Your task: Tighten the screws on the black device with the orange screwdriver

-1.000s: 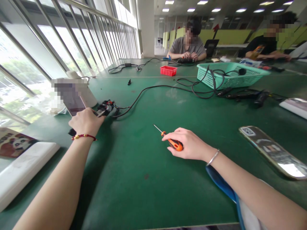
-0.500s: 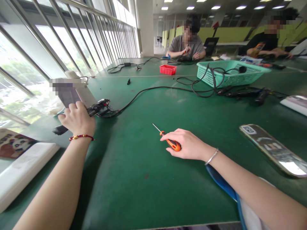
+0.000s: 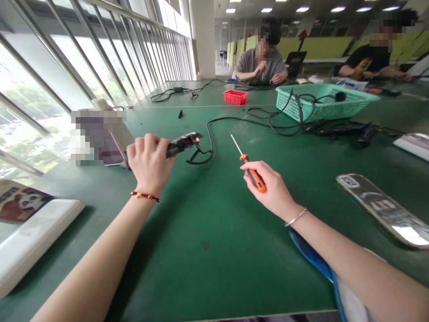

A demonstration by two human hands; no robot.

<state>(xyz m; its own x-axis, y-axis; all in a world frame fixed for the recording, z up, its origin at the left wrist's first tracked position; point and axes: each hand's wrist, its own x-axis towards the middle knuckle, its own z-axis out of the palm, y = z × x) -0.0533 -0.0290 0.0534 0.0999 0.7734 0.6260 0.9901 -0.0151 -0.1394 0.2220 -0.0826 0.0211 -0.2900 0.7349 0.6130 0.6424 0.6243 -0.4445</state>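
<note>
Fingers of left hand (image 3: 150, 164) are gripping a black corded device (image 3: 182, 144); fingers of right hand (image 3: 277, 188) are holding an orange-black screwdriver (image 3: 256, 179).

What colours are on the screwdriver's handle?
The screwdriver's handle is orange and black; it shows best in the head view.

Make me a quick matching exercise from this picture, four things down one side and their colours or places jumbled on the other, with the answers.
1. Screwdriver
2. Small tray
3. Basket
4. Black device

A. Pale green, with holes
B. In the left hand
C. Plain red
D. In the right hand

Pairs: 1-D, 2-C, 3-A, 4-B
</note>
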